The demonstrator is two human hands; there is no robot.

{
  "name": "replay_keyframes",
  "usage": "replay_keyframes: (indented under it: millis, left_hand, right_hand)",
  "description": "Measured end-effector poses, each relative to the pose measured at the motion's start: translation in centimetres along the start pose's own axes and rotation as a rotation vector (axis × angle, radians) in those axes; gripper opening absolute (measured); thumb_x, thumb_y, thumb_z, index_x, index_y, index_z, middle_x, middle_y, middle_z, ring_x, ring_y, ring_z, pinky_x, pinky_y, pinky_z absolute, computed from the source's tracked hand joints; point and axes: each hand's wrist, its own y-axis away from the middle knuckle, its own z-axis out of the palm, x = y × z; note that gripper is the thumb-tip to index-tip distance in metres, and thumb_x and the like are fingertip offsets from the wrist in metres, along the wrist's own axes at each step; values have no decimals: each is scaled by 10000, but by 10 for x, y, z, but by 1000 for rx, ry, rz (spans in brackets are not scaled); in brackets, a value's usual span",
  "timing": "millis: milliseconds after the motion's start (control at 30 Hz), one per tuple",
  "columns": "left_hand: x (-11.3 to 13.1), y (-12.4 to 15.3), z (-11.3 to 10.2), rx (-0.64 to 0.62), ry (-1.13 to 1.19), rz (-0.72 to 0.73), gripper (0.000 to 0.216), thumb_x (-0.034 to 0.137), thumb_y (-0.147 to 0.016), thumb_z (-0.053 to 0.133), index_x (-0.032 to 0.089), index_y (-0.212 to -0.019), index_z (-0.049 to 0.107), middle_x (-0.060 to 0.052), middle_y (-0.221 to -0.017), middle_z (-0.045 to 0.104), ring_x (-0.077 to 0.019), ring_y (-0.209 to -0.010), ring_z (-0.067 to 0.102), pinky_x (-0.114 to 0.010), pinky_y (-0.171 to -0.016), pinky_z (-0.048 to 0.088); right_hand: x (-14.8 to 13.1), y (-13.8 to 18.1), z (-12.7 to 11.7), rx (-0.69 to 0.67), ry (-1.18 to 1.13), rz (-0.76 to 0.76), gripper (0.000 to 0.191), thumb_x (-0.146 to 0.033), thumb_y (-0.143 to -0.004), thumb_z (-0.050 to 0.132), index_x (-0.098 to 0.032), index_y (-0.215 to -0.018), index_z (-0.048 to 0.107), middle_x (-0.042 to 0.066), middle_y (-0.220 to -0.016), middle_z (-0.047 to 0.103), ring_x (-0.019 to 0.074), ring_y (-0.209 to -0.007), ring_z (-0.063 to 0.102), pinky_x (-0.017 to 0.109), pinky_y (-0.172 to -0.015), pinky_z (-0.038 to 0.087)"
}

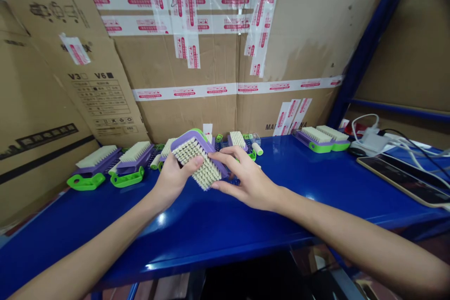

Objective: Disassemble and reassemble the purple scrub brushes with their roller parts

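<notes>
A purple and green scrubbing brush [198,161] with cream bristles is held above the blue table, its bristles turned toward me. My left hand [176,173] grips its left side, with the thumb laid over the bristles. On the other side, my right hand [244,176] pinches the brush's right end between thumb and fingers. Behind the hands, partly hidden by them, lie another brush [237,139] and a small whitish-green roller [257,148]. The back of the held brush is hidden from me.
Brushes with green handles, one a purple brush [133,157], stand at the left of the blue table [211,229]. Two joined brushes [321,138] sit at the back right. Near the right edge are a phone [404,178] and a white charger [374,139] with cables. Taped cardboard [186,70] walls the back.
</notes>
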Motion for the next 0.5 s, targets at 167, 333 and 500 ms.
replay_keyframes:
  millis: [167, 333, 500]
  left_hand:
    - [9, 1, 2, -1, -49, 26, 547, 540, -817, 907, 194, -1181, 693, -96, -1111, 775, -270, -986, 721, -411, -924, 606]
    - [13, 5, 7, 6, -35, 31, 571, 529, -811, 910, 204, -1208, 660, -98, -1117, 770, -292, -1019, 722, -433, -929, 607]
    - [7, 7, 8, -24, -45, 46, 526, 543, -887, 833, 216, -1254, 645, -85, -1154, 749, -280, -1060, 707, -411, -940, 599]
  right_hand:
    - [2, 0, -1, 23, -27, -32, 553, -450, -1070, 675, -277, -1558, 480, 142, -1387, 563, 291, -1269, 609, 516, -1031, 619]
    - [4, 1, -1, 35, -66, -35, 589, -433, -1070, 674, -291, -1589, 433, 146, -1410, 559, 301, -1255, 611, 518, -979, 643]
    - [6, 2, 2, 50, -95, -17, 627, -432, -1054, 698, -281, -1593, 415, 152, -1426, 539, 299, -1258, 599, 503, -970, 642]
